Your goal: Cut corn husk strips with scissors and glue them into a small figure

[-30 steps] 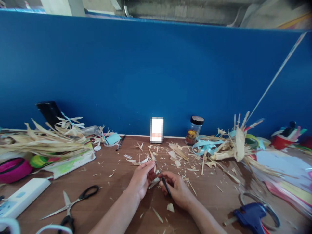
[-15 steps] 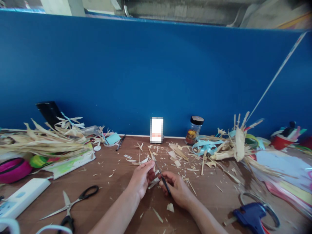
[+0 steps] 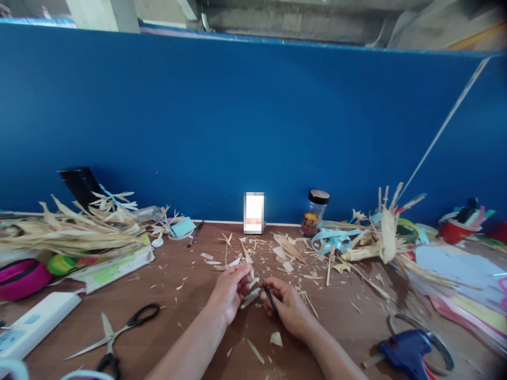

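My left hand (image 3: 234, 287) is closed, its thumb and fingers pinching a small pale piece of dried corn husk (image 3: 246, 254) that points away from me. Just to its right, my right hand (image 3: 287, 306) grips a small pair of scissors (image 3: 270, 298) by the dark handles. The blades angle up and left towards the husk piece, with a slight gap between them and it. Husk scraps lie on the brown table around both hands, and one curled scrap (image 3: 276, 339) sits below the right hand.
Larger open scissors (image 3: 111, 335) and a white power strip (image 3: 37, 322) lie at left, below a husk pile (image 3: 71, 232). At right are a blue glue gun (image 3: 407, 351), blue ribbon (image 3: 335, 240) and a lidded jar (image 3: 313, 214). A blue partition (image 3: 253, 121) stands behind.
The scissors have drawn back a little to the right, so their blades now sit apart from the husk piece. My left hand keeps its pinch and has barely moved.
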The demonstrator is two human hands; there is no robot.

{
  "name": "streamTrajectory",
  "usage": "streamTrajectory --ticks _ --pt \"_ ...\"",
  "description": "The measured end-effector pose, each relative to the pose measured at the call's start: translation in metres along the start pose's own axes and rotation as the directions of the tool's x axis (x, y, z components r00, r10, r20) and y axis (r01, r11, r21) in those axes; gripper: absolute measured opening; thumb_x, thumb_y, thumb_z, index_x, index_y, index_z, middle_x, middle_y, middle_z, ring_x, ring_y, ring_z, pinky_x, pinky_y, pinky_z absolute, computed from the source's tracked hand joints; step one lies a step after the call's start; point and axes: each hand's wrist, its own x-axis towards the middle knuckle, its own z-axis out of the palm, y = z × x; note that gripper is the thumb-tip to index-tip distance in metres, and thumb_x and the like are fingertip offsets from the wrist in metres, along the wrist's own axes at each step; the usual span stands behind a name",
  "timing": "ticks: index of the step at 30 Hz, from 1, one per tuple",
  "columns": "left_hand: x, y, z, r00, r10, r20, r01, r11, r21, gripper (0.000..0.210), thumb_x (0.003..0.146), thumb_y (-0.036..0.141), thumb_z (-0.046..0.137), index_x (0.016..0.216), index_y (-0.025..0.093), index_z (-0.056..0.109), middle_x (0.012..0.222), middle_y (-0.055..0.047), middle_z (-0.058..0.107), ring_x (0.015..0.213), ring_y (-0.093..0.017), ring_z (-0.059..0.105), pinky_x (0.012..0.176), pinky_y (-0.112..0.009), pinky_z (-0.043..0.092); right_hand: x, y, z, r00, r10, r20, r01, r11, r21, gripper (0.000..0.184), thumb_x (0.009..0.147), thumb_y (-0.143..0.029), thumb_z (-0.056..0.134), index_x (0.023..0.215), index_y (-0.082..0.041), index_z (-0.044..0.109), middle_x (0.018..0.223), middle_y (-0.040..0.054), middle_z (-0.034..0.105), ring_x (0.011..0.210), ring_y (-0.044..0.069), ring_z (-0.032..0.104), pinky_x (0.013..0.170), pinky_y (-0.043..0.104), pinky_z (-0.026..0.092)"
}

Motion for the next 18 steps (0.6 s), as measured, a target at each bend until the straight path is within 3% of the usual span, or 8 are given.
streamTrajectory --ticks 4,10,15,18 --pt "-0.0005 -0.0015 -0.0003 1.000 0.015 0.020 -0.015 1.000 0.011 0.009 0.067 0.018 0.064 0.070 0.011 0.058 0.047 0.004 0.049 0.040 -0.003 0.045 0.038 -0.011 0.036 0.0007 -0.0003 0.0002 1.000 -0.005 -0.007 0.005 1.000 0.000 0.031 0.073 -0.039 0.061 0.094 -0.016 0.056 0.056 -0.0051 0.048 0.047 0.007 0.040 0.046 0.019 0.033" --pt "-0.0014 -0.0012 -0.0008 0.999 0.015 -0.046 -0.016 1.000 -0.012 0.005 0.068 0.016 0.060 0.067 0.012 0.058 0.050 0.003 0.053 0.035 -0.001 0.040 0.034 -0.011 0.034 0.0018 0.0025 0.0003 1.000 -0.011 -0.005 0.011 1.000 0.016 0.030 0.074 -0.039 0.060 0.094 -0.017 0.056 0.057 -0.0058 0.046 0.046 0.006 0.039 0.045 0.018 0.032" --pt "0.0032 -0.0025 -0.0032 1.000 0.028 -0.015 -0.028 0.999 -0.047 0.007 0.065 0.015 0.066 0.069 0.012 0.060 0.051 0.002 0.054 0.043 -0.003 0.049 0.042 -0.011 0.042 0.0013 0.0006 0.0000 1.000 -0.013 -0.011 0.013 1.000 -0.002 0.030 0.074 -0.037 0.060 0.094 -0.016 0.056 0.057 -0.0058 0.046 0.047 0.006 0.039 0.046 0.018 0.031" --pt "0.0046 -0.0028 -0.0024 0.999 0.027 -0.021 -0.029 0.997 -0.076 0.012 0.066 0.017 0.067 0.075 0.011 0.060 0.068 -0.004 0.064 0.052 -0.006 0.057 0.051 -0.015 0.049 0.0004 -0.0018 0.0000 1.000 -0.009 -0.004 0.009 1.000 -0.015 0.030 0.074 -0.038 0.060 0.094 -0.015 0.056 0.056 -0.0055 0.046 0.047 0.007 0.039 0.046 0.018 0.031"
